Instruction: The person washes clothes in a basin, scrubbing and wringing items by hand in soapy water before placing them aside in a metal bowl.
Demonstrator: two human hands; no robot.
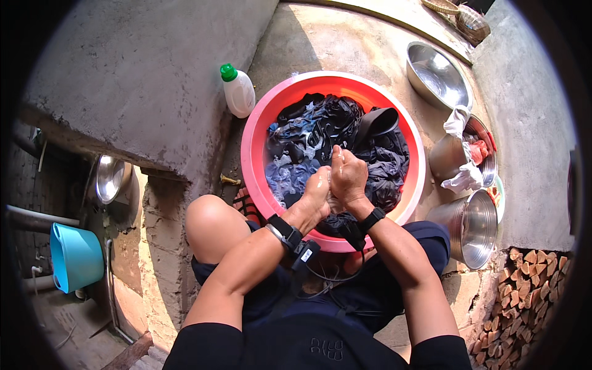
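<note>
A pink plastic tub [252, 152] stands before me, filled with wet dark clothes [386, 162] and soapy water. Suds [286, 178] float mostly on its left side. Over the near middle of the tub, my left hand [316, 194] and my right hand [348, 178] are pressed together as wet fists. Between them a small pale wet piece [336, 204], apparently cloth, shows below the fingers; most of it is hidden. A black curved piece [379, 124], perhaps a cap's visor, sticks up from the clothes behind my right hand.
A white bottle with a green cap [239, 95] stands left of the tub by a concrete ledge [152, 88]. On the right are a steel basin [439, 76], a steel pot with cloths [448, 157] and a steel bucket [476, 226]. Stacked firewood [522, 300] lies lower right.
</note>
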